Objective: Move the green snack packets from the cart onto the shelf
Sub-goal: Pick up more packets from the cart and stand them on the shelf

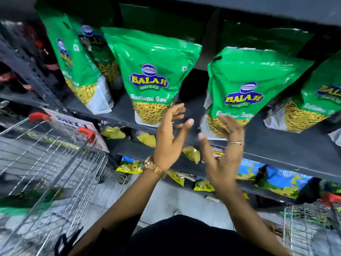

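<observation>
Several green snack packets stand upright on the dark shelf point(287, 145). One packet point(153, 74) stands at the middle, another packet point(256, 80) to its right, leaning left. My left hand point(169, 139), with a gold watch on its wrist, is open with spread fingers just below and in front of the middle packet. My right hand point(223, 157), wearing a ring, is open with its fingertips against the lower front of the right packet. Neither hand grips anything. The wire cart point(55, 163) with red corners stands at the left, green packets lying blurred in its bottom.
Lower shelves hold yellow and blue snack packets point(273, 178). A second wire cart point(313, 228) is at the lower right. A perforated shelf upright point(33, 71) runs down the left. More green packets point(317, 97) stand at the far right.
</observation>
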Demonstrator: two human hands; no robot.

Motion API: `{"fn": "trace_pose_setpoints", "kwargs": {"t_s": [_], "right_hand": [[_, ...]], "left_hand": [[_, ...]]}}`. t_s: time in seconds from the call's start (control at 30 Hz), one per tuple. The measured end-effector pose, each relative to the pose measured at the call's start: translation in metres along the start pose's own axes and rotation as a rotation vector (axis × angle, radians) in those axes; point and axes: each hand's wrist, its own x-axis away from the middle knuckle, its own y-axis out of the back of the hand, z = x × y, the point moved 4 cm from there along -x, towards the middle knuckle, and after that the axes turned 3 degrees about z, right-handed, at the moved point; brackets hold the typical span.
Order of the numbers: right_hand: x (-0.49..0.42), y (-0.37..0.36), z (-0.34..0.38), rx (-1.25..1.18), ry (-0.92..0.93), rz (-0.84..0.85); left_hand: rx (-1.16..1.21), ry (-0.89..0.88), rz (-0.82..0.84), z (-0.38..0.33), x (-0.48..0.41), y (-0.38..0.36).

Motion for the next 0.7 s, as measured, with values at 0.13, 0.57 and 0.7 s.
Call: {"fn": "trace_pose_setpoints", "kwargs": {"t_s": [0.13,0.57,0.7], "right_hand": [[0.018,-0.074,0.016,-0.105,-0.062,0.250],[0.144,-0.350,0.100,-0.124,-0.042,1.240],[0.196,-0.436,0.094,0.099,0.002,1.587]], "left_hand": [[-0.098,-0.056,-0.149,0.009,0.016,0.072],[-0.571,0.418,-0.869,0.103,0.181,0.392],[-0.422,0.832,-1.049,0.156,0.251,0.468]]}}
